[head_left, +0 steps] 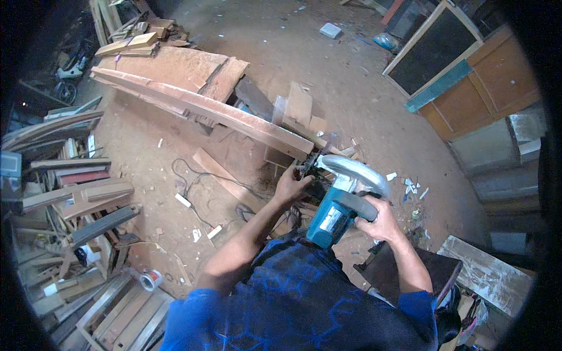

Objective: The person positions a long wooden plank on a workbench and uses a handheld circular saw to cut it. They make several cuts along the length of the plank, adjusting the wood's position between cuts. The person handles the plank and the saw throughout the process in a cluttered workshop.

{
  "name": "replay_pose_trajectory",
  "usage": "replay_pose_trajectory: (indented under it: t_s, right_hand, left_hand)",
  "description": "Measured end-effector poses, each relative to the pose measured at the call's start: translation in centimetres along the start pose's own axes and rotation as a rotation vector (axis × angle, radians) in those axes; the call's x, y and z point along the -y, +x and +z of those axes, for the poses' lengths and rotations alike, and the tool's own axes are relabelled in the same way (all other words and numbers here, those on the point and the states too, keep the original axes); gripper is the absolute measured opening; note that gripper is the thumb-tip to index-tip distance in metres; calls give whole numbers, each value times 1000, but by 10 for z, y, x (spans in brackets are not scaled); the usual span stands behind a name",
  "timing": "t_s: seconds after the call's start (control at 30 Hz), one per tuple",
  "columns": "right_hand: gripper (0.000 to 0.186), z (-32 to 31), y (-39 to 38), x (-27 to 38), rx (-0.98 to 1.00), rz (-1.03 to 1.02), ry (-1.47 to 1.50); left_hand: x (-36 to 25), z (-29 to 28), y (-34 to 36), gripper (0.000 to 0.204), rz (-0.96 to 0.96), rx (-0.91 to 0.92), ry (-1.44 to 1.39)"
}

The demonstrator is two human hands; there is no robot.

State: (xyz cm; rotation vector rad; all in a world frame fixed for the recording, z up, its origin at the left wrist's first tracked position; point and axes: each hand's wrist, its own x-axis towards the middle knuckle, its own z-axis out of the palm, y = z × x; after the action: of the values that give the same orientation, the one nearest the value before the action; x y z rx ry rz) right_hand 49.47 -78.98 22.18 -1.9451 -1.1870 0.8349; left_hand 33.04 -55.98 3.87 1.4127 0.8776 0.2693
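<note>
My right hand (379,219) is wrapped around the dark rear handle of a circular saw (329,219) with a teal motor body and a silver blade guard. The saw is tilted on its side in front of my body, its front end close to the end of a long wooden beam (234,120). At that same end, my left hand (293,186) has its fingers curled by the dark base of the saw. What those fingers grip is too dark to make out. The blade is hidden by the guard.
The beam lies along a workbench of boards (170,67). A cable (205,175) and a white power strip (215,231) lie on the floor to the left. Stacked timber (88,193) lines the left side. Framed panels (436,50) lean at the right. Wood scraps (411,186) litter the floor.
</note>
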Motion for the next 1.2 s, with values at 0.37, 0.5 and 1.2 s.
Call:
replay_pose_trajectory:
  t_s: [0.37, 0.5, 1.2]
  right_hand:
    - [42, -9, 34, -5, 118, -19, -26]
    - [41, -6, 40, 10, 110, -5, -77]
    - [41, -11, 54, 26, 243, 94, -151]
  left_hand:
    - [3, -4, 2, 37, -54, -67, -40]
    - [17, -13, 8, 46, -29, -91, 3]
    - [9, -24, 5, 45, -33, -78, -73]
